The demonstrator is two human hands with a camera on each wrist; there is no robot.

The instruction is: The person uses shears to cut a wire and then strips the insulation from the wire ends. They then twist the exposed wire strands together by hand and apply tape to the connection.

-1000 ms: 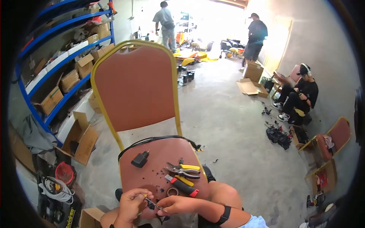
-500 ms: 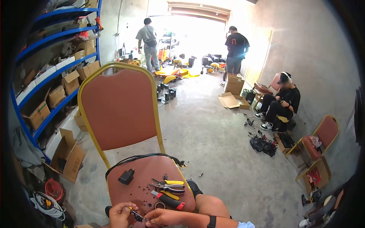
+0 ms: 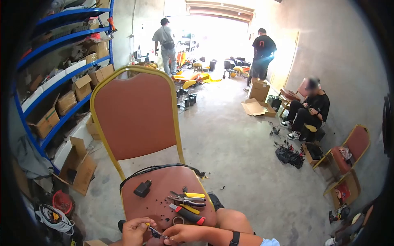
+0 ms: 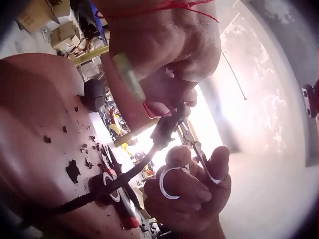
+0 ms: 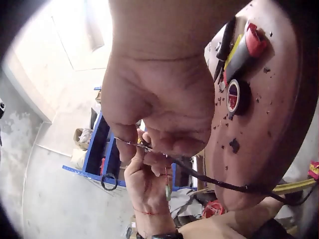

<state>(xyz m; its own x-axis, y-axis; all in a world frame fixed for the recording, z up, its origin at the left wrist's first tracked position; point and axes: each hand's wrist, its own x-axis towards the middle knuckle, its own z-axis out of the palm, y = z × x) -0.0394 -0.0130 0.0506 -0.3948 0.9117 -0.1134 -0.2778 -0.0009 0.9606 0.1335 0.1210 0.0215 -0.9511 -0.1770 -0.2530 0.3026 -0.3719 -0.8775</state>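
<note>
My left hand [image 3: 134,231] pinches the end of a black cable [image 4: 89,197] low over the chair seat [image 3: 135,207]. A short red wire with a pale yellow-green piece [image 4: 128,77] hangs by those fingers. My right hand [image 3: 182,233] holds small metal scissors [image 4: 199,152], with fingers at the ring handles and the blades right at the cable end. On the seat lie yellow-handled pliers [image 3: 193,201], a red-and-black utility knife [image 3: 188,215], a roll of tape [image 5: 243,97], a black plug adapter [image 3: 142,188] and black scraps.
Long black cables [image 3: 164,166] lie along the seat's rear, before the chair back [image 3: 133,115]. Blue shelves [image 3: 67,112] with boxes stand left. A seated person [image 3: 314,106] and another chair [image 3: 344,151] are at right; two people stand farther back.
The head view has tilted up, so the chair and hands appear lower. Both hands remain together at the cable end, with little visible change in their hold.
</note>
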